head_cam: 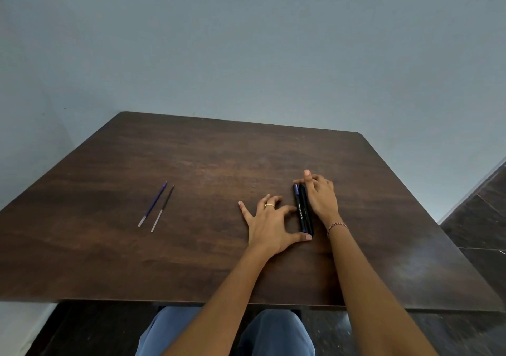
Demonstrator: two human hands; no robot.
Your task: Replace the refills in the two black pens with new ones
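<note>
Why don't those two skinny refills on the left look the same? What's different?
The blue refill is blue-purple, while the black refill is dark. The blue refill lies to the left and reaches farther up the table; the black refill's pale end comes nearer the front edge. Both are thin, have a pale near end, and lie flat, almost parallel, not touching.

A dark wooden table stands against a grey-blue wall on dark floor tiles.
</note>
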